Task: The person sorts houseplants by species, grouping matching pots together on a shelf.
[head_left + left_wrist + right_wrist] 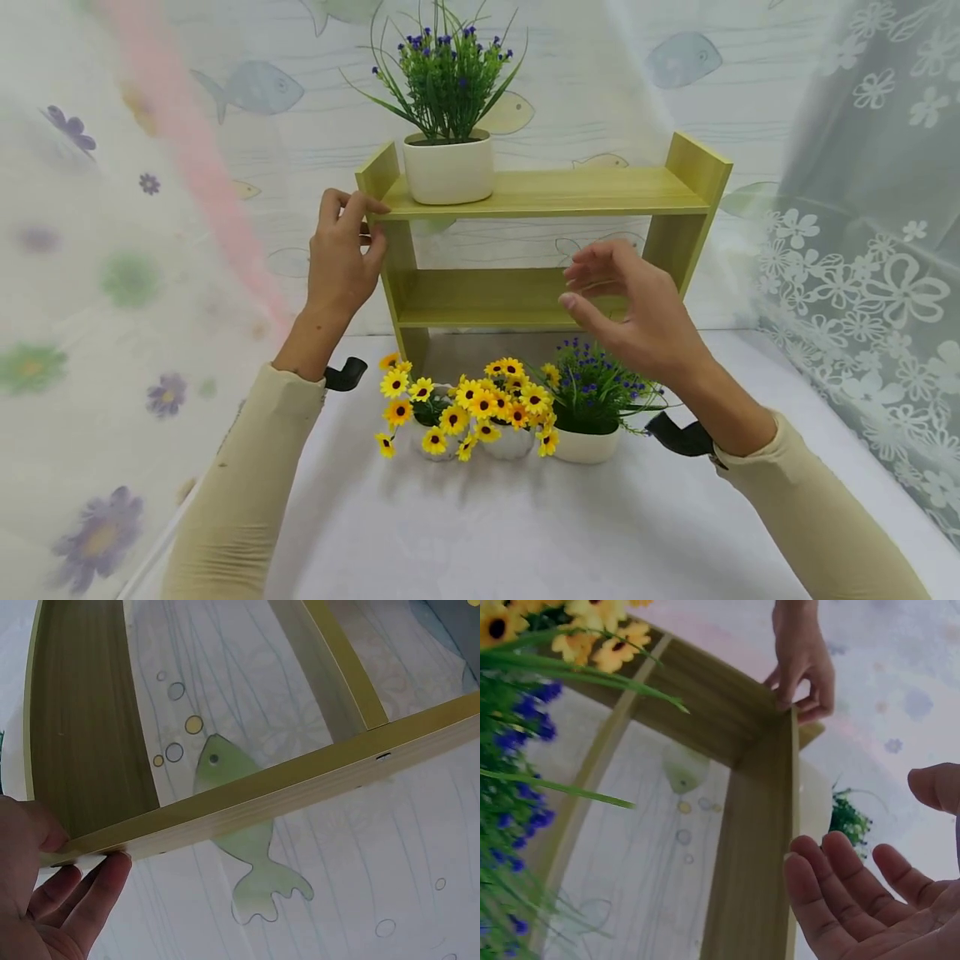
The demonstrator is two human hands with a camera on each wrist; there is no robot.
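A light wooden two-tier shelf (525,312) stands on the white surface. My left hand (341,254) grips its left side panel (247,784) near the upper board, thumb on one face and fingertips on the other in the left wrist view. My right hand (633,312) hangs in front of the shelf's right half, holding nothing, with fingers loosely bent and thumb apart in the right wrist view. On the top board's left end sits a white oval pot (448,171) with a purple-flowered plant (453,79).
In front of the shelf stand yellow flowers (483,404) in small white pots. Beside them, below my right hand, is another purple-flowered plant (588,387) in a white oval pot (585,446). A fish-print curtain (592,75) hangs behind, and a flower-patterned sheer curtain (877,242) hangs at right.
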